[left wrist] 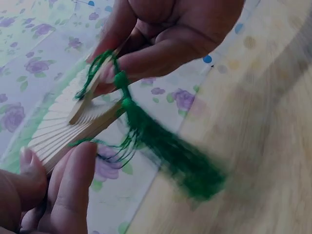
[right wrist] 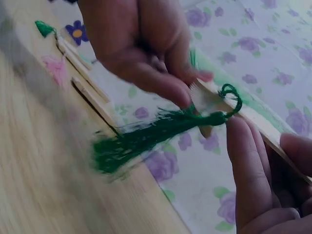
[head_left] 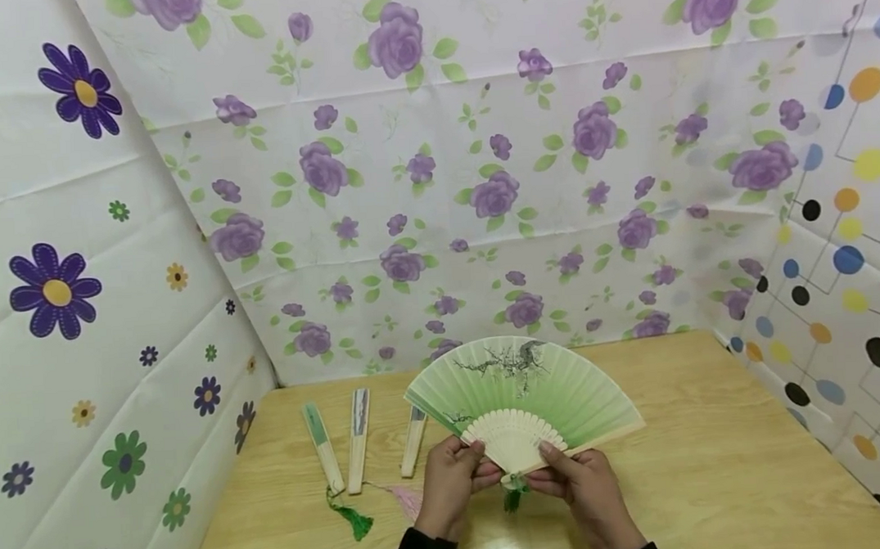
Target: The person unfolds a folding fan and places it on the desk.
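A green folding fan (head_left: 563,384) with a dark blossom-branch print is spread wide above the table. My left hand (head_left: 449,483) pinches its left side, thumb on the pale ribs (head_left: 512,435). On the other side my right hand (head_left: 593,493) pinches the right edge near the pivot, thumb in front. A green tassel (left wrist: 170,151) hangs from the pivot end between the hands, blurred in both wrist views. The left hand (left wrist: 63,195) appears at lower left in its own wrist view, and the right hand (right wrist: 265,180) at lower right in its own.
Left of the hands lie a folded green fan (head_left: 322,447) with a green tassel (head_left: 353,520), a folded grey-topped fan (head_left: 359,442) and another folded fan (head_left: 414,443). A pink tassel (head_left: 406,501) lies beside the left hand. Patterned cloths (head_left: 436,184) border the wooden table (head_left: 743,458).
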`<state>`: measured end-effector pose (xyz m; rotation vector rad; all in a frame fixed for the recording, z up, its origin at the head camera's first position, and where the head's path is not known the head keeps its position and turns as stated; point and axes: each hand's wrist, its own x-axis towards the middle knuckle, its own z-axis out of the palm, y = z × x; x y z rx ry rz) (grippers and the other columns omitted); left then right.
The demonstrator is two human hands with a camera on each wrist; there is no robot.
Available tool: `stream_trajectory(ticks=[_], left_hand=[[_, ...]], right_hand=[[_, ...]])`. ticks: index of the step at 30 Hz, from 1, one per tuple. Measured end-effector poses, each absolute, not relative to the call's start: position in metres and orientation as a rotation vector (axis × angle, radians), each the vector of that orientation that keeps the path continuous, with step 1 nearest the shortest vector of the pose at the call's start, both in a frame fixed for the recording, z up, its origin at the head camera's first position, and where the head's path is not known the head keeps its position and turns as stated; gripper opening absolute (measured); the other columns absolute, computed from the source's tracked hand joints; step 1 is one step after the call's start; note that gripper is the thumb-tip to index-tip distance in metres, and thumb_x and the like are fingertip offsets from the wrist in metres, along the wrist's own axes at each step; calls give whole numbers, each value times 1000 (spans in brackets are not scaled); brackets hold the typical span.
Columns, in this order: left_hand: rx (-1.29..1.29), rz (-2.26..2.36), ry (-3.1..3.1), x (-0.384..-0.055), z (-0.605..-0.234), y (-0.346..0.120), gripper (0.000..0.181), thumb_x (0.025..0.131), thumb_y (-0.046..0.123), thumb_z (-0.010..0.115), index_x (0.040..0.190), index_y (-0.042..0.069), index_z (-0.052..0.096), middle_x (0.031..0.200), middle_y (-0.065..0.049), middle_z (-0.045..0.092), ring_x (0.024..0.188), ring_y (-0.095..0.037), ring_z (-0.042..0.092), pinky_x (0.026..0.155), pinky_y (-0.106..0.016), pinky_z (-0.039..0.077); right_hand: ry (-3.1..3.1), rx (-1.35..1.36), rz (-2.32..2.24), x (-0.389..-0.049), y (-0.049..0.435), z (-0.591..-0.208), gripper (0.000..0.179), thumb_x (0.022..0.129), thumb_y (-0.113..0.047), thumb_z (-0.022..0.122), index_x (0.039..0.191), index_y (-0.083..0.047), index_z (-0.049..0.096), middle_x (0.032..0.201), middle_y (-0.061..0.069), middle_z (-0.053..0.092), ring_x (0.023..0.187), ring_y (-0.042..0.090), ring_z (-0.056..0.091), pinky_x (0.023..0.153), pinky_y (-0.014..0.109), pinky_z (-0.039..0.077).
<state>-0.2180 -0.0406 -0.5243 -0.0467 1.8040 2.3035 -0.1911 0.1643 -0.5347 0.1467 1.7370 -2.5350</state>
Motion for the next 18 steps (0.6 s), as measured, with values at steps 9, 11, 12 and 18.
stream_trajectory(ticks=[9,11,12,18], left_hand=[[-46,2337,1784,-218,-526,-36,22,96,14,64,111,-2,64,82,-11,73,76,-23,70,75,-35,66],[-18,2334,1782,-218,-525,-36,22,97,12,62,114,-2,63,84,-12,73,77,-24,70,76,-35,66],[-8,2332,1782,-218,-525,-36,22,97,11,61,114,-2,63,85,-13,73,78,-24,70,76,-35,66],[-48,2393,1790,-216,-523,-32,15,98,9,60,102,-5,59,82,-14,72,78,-27,70,76,-37,66]], right_hand=[[1725,179,-2591,-190,164,-535,44,93,-25,69,108,16,63,79,18,75,80,38,69,78,44,64],[1724,182,-2592,-191,165,-536,44,93,-25,69,108,16,63,79,18,75,80,37,70,78,43,64],[1718,189,-2594,-191,166,-536,45,93,-26,70,108,16,63,78,18,74,80,36,70,78,43,64],[1738,214,-2621,-189,161,-535,46,91,-29,71,103,15,67,78,18,74,80,35,70,79,42,64]])
